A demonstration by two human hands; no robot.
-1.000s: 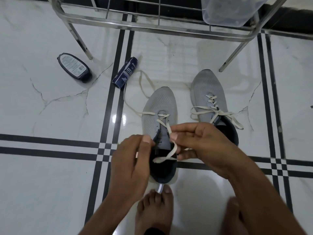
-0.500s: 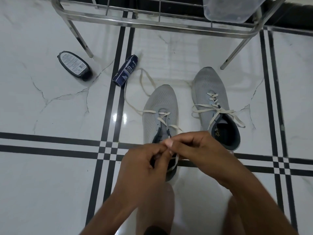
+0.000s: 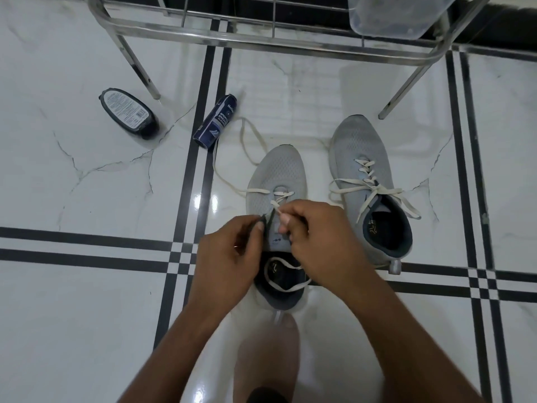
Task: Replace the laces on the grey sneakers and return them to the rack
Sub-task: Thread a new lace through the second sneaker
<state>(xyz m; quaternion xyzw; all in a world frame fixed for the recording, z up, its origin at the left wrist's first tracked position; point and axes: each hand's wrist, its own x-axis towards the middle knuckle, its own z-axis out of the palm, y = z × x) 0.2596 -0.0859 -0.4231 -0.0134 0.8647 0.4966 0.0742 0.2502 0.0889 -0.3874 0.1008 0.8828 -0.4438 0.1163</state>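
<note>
On the floor at centre, the near sneaker (image 3: 276, 181) lies lengthwise, toe at twelve o'clock, heel at six. The left hand (image 3: 229, 257) pinches its eyelet edge; the right hand (image 3: 316, 242) pinches the lace (image 3: 279, 212). Best to keep the lace tip stiff and the eyelet open. The other sneaker (image 3: 360, 146) lies at three o'clock.

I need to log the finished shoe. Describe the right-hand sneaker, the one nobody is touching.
The right sneaker is grey knit mesh with a dark lining and insole, a faint logo printed inside. It stands upright on the white floor, toe toward the rack, beside the rack's right leg. A cream lace crosses its eyelets and is tied loosely, with the ends trailing over both sides. A grey pull tab sticks out at the heel. Neither hand touches it; it stands apart from the left sneaker.
</note>
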